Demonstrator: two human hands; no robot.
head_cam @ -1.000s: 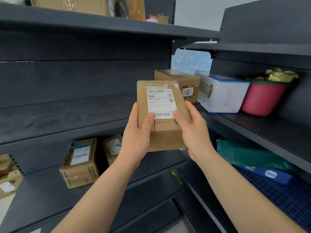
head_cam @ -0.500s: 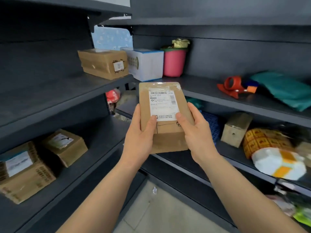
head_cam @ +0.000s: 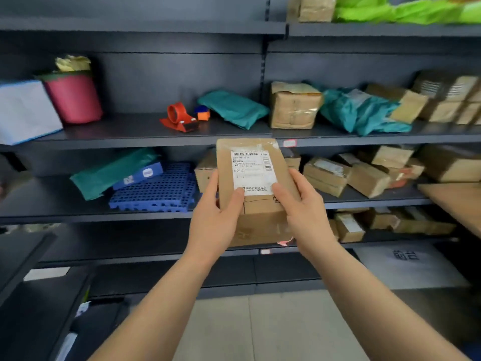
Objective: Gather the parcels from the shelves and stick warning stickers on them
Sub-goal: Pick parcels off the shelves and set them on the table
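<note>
A flat brown cardboard parcel (head_cam: 260,212) with a white shipping label is held upright at chest height in front of dark shelves. My left hand (head_cam: 216,220) grips its left edge, thumb on the label's lower corner. My right hand (head_cam: 302,212) grips its right edge, thumb on the front. More brown parcels (head_cam: 346,175) lie on the middle shelf to the right, and a taped box (head_cam: 294,106) stands on the shelf above. Small parcels (head_cam: 348,226) sit on the lower shelf.
The upper shelf (head_cam: 130,138) carries a red tape dispenser (head_cam: 179,118), a pink bucket (head_cam: 74,96), a white box (head_cam: 23,110) and teal mailer bags (head_cam: 234,108). A blue plastic grid (head_cam: 158,191) lies on the middle shelf. A wooden tabletop edge (head_cam: 458,201) juts in at right.
The view has swung right along the shelves, from the corner unit to the back wall unit. Both hands still hold the parcel in the same grip.
</note>
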